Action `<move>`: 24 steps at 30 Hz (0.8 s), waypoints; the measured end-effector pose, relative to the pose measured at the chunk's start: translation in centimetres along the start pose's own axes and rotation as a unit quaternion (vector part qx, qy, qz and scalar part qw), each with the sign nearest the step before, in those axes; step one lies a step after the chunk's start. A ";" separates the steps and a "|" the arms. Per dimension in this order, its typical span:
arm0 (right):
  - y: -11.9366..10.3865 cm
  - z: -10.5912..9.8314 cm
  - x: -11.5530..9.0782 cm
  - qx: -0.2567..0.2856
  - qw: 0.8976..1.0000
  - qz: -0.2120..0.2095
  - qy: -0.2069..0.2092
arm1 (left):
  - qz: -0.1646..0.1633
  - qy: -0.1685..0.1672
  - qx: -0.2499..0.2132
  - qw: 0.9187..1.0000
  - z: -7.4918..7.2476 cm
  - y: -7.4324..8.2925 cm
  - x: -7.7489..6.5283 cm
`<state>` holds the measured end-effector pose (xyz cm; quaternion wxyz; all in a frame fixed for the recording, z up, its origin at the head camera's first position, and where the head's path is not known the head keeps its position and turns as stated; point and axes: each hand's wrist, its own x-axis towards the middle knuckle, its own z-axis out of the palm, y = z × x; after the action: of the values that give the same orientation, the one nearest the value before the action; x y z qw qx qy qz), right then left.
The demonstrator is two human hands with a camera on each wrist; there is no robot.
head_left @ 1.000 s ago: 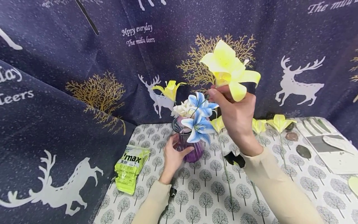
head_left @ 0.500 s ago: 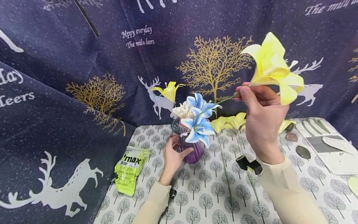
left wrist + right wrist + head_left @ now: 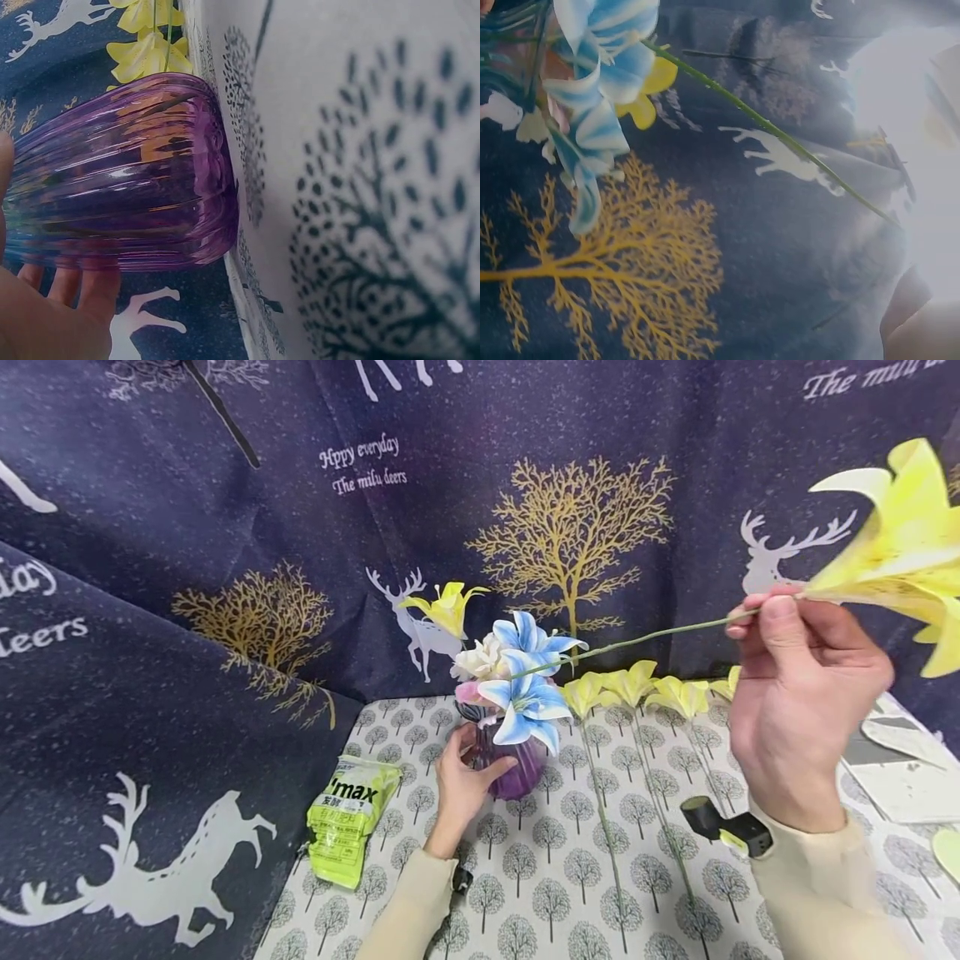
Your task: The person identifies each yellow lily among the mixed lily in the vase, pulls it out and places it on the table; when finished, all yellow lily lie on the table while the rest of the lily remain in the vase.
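In the head view my left hand [image 3: 467,781] grips the side of a purple ribbed glass vase [image 3: 522,774], which stands on the table. From the vase rise blue-and-white lilies [image 3: 528,706], a cream flower [image 3: 480,658] and a yellow lily [image 3: 447,607]. Off to the right, my right hand [image 3: 813,693] pinches another yellow lily [image 3: 900,556] by its stem, just under the bloom. Its long green stem [image 3: 780,135] slants across to the vase, its far end lost among the blue blooms. Glare whitens the right side of the right wrist view.
Several yellow lilies [image 3: 630,683] lie along the table's back, stems toward me. A green printed bag [image 3: 348,822] lies left of the vase. At the right is a white-and-grey flat piece [image 3: 900,785]. A dark deer-print cloth [image 3: 262,493] hangs behind.
My right hand has moved right, away from the vase, with the yellow lily; its stem now stretches out almost level. The left hand has stayed on the vase.
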<state>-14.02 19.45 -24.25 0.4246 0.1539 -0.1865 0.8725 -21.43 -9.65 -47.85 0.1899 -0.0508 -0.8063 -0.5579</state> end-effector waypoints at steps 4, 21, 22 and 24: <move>-1.5 -0.4 0.6 0.026 0.999 -0.026 0.028 | 0.001 -0.001 -0.009 1.000 -0.1 0.1 -0.1; -5.6 -5.0 1.6 0.066 0.994 0.021 0.085 | -0.001 -0.001 -0.027 1.000 -0.1 0.1 -0.1; -5.5 -5.1 1.7 0.070 0.993 0.021 0.087 | -0.001 -0.001 -0.029 1.000 -0.1 0.0 -0.1; -5.4 -5.3 1.7 0.069 0.994 0.014 0.087 | 0.002 -0.002 -0.035 0.999 -0.1 0.0 -0.1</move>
<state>-11.32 26.07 -27.16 0.4150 0.1040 -0.0906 0.8993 -21.28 -9.67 -47.84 0.1874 -0.0599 -0.7864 -0.5856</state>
